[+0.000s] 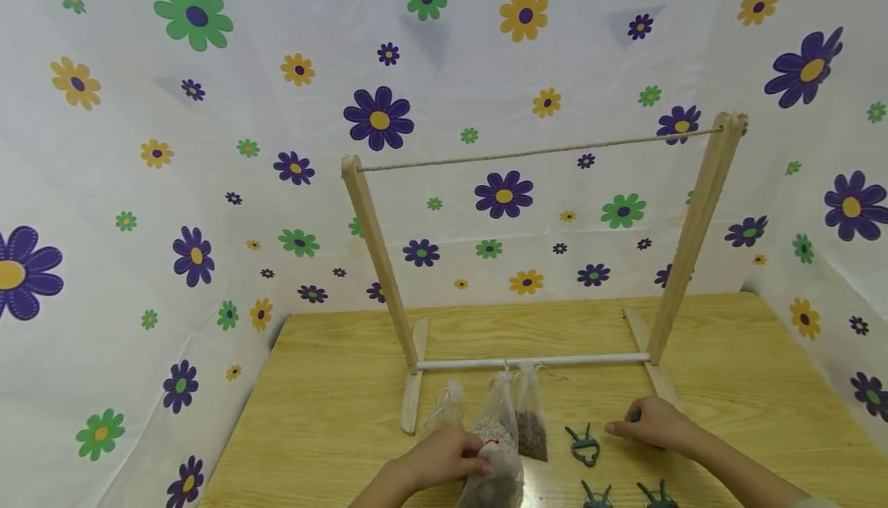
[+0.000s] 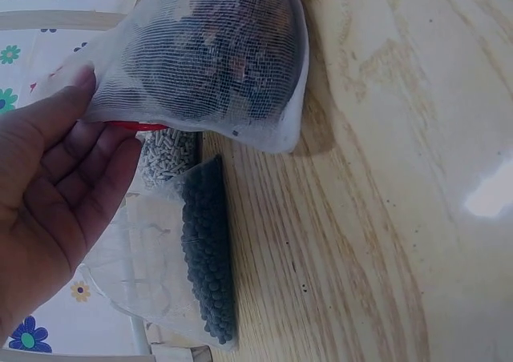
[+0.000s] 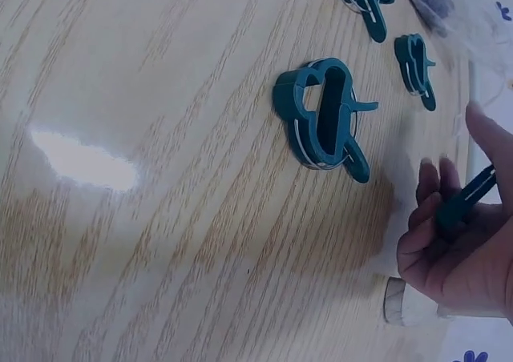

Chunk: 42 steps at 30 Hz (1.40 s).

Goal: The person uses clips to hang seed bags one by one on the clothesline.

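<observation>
My left hand (image 1: pixel 440 458) pinches the edge of a white mesh bag (image 2: pixel 216 58) with dark contents and a red drawstring between thumb and fingers. Behind that bag, a bag of pale pellets (image 2: pixel 170 158) and a bag of black pellets (image 2: pixel 208 250) lean in the left wrist view. A bag with brown contents (image 1: pixel 532 435) is just to the right in the head view. My right hand (image 3: pixel 465 250) curls around a dark green spring clip (image 3: pixel 455 210), partly hidden by the fingers. A similar clip (image 1: pixel 584 445) lies left of that hand, with two more nearer me.
Beyond the bags stands a wooden frame (image 1: pixel 701 223) with a rope (image 1: pixel 541 152) strung between its post tops and a white bar (image 1: pixel 541 361) low down. Flower-printed sheeting (image 1: pixel 444 68) surrounds the wooden table (image 1: pixel 312 400) at the back and sides.
</observation>
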Available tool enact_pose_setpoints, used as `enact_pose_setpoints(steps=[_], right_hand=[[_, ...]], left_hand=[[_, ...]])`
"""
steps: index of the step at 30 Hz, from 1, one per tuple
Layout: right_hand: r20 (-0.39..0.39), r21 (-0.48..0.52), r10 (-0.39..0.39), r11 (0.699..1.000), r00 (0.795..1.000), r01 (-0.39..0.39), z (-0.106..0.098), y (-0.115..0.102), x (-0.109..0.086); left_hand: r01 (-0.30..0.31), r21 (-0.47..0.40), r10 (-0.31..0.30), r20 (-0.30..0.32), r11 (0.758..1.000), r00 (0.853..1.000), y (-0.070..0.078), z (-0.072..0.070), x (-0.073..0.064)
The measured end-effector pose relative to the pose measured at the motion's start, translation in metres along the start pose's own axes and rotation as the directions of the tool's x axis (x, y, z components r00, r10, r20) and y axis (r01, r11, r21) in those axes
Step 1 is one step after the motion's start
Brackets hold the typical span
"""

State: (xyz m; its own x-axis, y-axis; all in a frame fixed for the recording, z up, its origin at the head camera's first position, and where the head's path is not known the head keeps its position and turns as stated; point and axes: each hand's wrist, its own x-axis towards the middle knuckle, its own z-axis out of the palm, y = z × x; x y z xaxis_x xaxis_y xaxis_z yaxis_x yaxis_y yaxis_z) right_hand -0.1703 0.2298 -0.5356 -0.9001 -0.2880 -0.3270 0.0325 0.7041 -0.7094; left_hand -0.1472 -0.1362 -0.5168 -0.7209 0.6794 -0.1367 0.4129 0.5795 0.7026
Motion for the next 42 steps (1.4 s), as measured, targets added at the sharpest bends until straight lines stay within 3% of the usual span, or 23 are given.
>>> enact_pose_setpoints(steps=[3,6,10,13,15,17,21,25,30,35,42], right_hand=[[0.086,0.059,0.036,0.997,0.996,-0.041,-0.001,0.002,-0.002],[0.192,0.143,0.018,0.989,0.981,-0.046,-0.004,0.005,-0.003],[0.344,0.261,-0.047,0.964,0.938,-0.048,-0.008,0.009,-0.004],[0.392,0.304,-0.078,0.951,0.917,-0.049,-0.010,0.012,-0.004],[0.366,0.291,-0.092,0.956,0.926,-0.020,-0.009,0.013,-0.005],[0.293,0.248,-0.094,0.969,0.952,0.019,-0.008,0.012,-0.006],[0.097,0.059,-0.101,0.994,0.990,0.096,-0.009,0.004,-0.005],[-0.024,-0.105,-0.136,0.986,0.990,0.133,-0.015,-0.007,-0.007],[-0.046,-0.147,-0.166,0.976,0.985,0.158,-0.022,-0.019,-0.006],[-0.108,-0.221,-0.153,0.967,0.982,0.126,-0.033,-0.029,-0.003],[-0.186,-0.130,-0.105,0.988,0.977,0.082,-0.041,-0.031,-0.005]], left_hand=[[0.001,-0.016,-0.001,-0.002,1.000,1.000,0.000,0.000,0.000],[-0.007,-0.027,0.007,-0.005,1.000,1.000,0.000,0.000,-0.001],[-0.011,-0.020,0.011,-0.013,1.000,1.000,0.000,0.000,-0.001],[-0.003,-0.016,0.003,-0.016,1.000,1.000,0.000,0.000,-0.001],[0.000,-0.020,0.000,-0.014,1.000,1.000,0.000,0.000,0.000],[0.005,-0.038,-0.006,-0.011,0.999,1.000,0.001,0.000,0.000],[0.004,-0.049,-0.005,-0.020,0.999,1.000,0.001,-0.001,0.001],[-0.010,-0.049,0.008,-0.044,0.999,0.999,0.003,-0.002,0.002],[-0.027,0.001,0.027,-0.046,1.000,0.999,0.007,-0.005,0.001],[-0.032,0.086,0.036,-0.042,0.996,0.998,0.016,-0.010,0.001],[-0.021,0.090,0.026,-0.047,0.996,0.999,0.028,-0.018,0.001]])
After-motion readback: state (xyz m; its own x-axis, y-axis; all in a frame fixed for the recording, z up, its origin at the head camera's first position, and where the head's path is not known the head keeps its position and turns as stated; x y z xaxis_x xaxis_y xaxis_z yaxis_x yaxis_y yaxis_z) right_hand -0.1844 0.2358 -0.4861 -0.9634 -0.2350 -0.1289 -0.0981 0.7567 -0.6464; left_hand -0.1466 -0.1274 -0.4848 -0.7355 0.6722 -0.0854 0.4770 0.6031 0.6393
